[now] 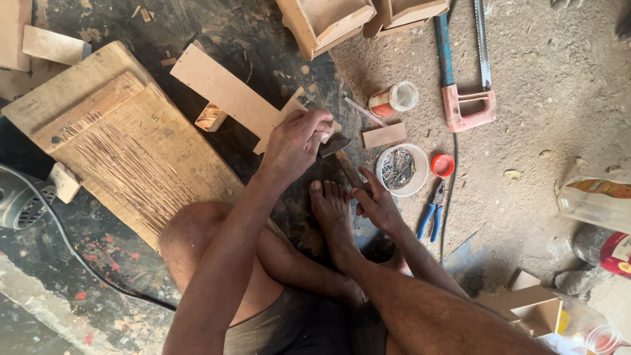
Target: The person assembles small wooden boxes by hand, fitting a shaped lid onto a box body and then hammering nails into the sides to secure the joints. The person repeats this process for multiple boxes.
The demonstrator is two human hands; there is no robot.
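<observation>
My left hand point(297, 141) is closed around a small pale wooden piece point(292, 105) that joins a flat brown board point(223, 91), and a dark metal tool head point(334, 147) sticks out beside its fingers. My right hand point(376, 202) pinches a thin dark handle point(350, 174) that runs up toward that tool head. A bare foot point(332, 213) rests on the floor just left of my right hand. A white lid full of nails point(401, 169) lies just right of both hands.
A thick worn wooden block point(125, 141) lies left. A hacksaw with a red handle point(463, 98), blue pliers point(430, 213), a red cap point(443, 165), a small glue jar point(393, 98), wooden boxes point(328, 23), plastic bottles point(601, 197) and a power tool's cable point(72, 253) lie around.
</observation>
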